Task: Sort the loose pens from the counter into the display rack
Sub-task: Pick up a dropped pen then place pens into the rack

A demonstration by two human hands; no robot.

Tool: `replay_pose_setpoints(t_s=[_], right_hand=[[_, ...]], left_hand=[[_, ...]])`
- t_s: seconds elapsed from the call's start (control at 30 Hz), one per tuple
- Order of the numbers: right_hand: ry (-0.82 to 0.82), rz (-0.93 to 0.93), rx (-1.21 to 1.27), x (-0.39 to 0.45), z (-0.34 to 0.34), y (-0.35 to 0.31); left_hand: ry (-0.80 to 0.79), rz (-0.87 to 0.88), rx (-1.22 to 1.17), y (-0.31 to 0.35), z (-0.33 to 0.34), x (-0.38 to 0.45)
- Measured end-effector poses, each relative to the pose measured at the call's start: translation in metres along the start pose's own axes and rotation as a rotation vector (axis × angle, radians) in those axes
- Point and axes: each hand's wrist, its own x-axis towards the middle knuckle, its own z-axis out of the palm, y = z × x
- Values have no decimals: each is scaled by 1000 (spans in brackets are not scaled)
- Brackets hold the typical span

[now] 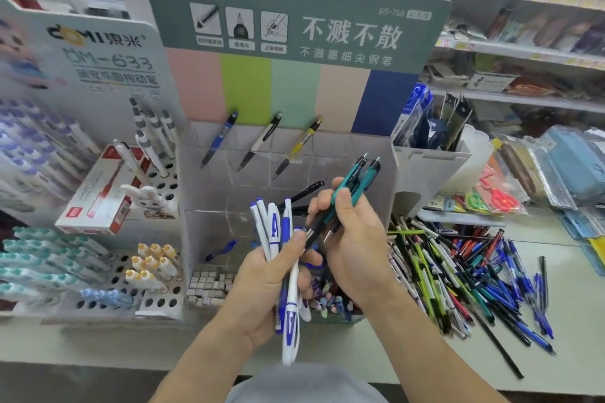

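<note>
Table [540,366] front edge runs just below my wrists; bare strip of top btwn pen pile and that edge, another in front of the left racks. Display rack [288,154] stands centre, its clear compartments right behind both hands, so little room there.

Writing I can read: rack header "DS", "DS-758", large "不溅不散", under it "不溅墨细尖钢笔". Left card [108,52] says "DOMI 東米", "DM-633". Smaller print too blurred.

Left hand [271,285]: fingers curled round a bunch of white-and-blue pens [288,271], tips pointing up and down past the fist. Right hand [350,239]: fingers clamped on two teal pens [357,186] w/ black grips, tilted up-right over the rack.

Loose pens [474,281]: a heap on the table right of the rack, blue, green, red, black mixed.

Rack upper row holds three pens [262,144], one per slot, leaning. Lower front bin has small coloured bits, can't tell what. Red box [101,193] lies on the left perforated stand [157,291].
</note>
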Motion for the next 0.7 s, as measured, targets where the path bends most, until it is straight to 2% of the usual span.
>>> replay_pose_setpoints(t_s=[0.17,0.23,0.43,0.6,0.7], right_hand=[[36,-146,-459,-4,5,20],[42,-204,-560,-4,5,20],[-108,-24,-488,-8,8,12],[-88,-125,-718,0,-4,19],[-114,-135,-727,6,-2,13]], left_hand=[[49,14,57,-2,-5,5],[71,27,104,-2,-7,7],[106,38,160,4,-10,15],[32,-31,110,13,-15,15],[1,-32,104,16,-15,17]])
